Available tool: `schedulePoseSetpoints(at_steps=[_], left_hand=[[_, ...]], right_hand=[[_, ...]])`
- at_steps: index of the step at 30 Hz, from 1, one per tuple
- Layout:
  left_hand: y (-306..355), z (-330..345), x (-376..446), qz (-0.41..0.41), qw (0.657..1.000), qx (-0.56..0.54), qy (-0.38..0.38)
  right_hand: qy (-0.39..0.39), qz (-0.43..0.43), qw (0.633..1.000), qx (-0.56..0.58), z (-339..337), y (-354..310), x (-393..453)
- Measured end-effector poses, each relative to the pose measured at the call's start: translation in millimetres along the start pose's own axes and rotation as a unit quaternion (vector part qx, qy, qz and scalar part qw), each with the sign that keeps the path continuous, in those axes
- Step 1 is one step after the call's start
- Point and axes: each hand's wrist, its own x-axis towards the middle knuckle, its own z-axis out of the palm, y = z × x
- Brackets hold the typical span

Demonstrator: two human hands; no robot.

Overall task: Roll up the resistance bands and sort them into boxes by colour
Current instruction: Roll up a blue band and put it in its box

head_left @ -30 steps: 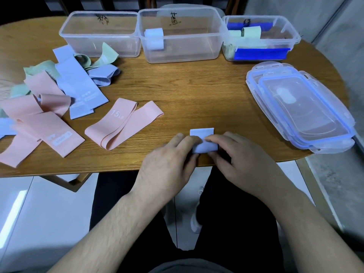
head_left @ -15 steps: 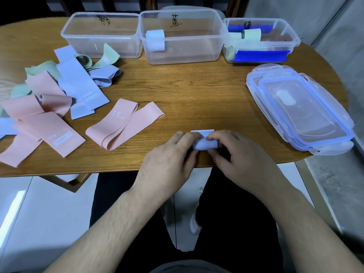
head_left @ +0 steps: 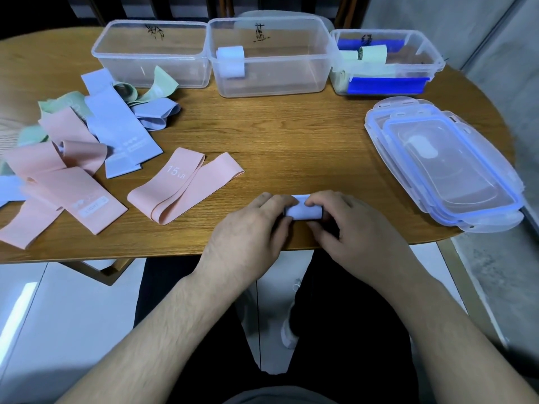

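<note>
A: Pale blue band roll, pinched at both ends near the table's 6 o'clock edge. Judged light, soft and springy; likely to unwind if let go. Best taken across the roll's width, thumb over the loose tail.

B: Grip state?

A: Left hand curled round the roll's 9 o'clock end; right hand curled round its 3 o'clock end. Both grasping, neither released.

B: Appearance?

A: Short matte cylinder, lavender-blue, tightly wound, lying crosswise between the fingertips. Whether resting on the table or just above it: cannot tell.

B: Destination?

A: Probably the middle box at 12 o'clock, already holding one blue roll. To its 9 o'clock, a left box with nothing seen in it; to its 3 o'clock, a right box with pale green rolls.

B: Remainder?

A: Folded pink band marked 15 LB at 10 o'clock of the hands; beyond it, a loose pile of pink, blue and green bands. Stacked lids at 2 o'clock.
</note>
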Motion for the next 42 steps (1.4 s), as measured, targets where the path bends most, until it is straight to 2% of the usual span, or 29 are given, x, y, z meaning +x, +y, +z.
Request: schedulePoseSetpoints(at_steps=[26, 30, 34, 37, 42], left_hand=[[1, 1, 5, 0.011, 0.999, 0.035, 0.032], [1, 1, 8, 0.001, 0.998, 0.048, 0.036], [1, 0, 11, -0.001, 0.998, 0.050, 0.037], [0, 0, 13, -0.003, 0.998, 0.051, 0.031], [1, 0, 13, -0.007, 0.997, 0.073, 0.031]], right_hand=[[-0.003, 0.009, 1.000, 0.007, -3, 3, 18], [0.019, -0.004, 1.000, -0.012, -2, 4, 19], [0.086, -0.031, 0.994, -0.057, -1, 3, 19], [0.075, -0.055, 0.994, -0.065, -1, 5, 22], [0.068, -0.048, 0.995, -0.056, -1, 7, 26]])
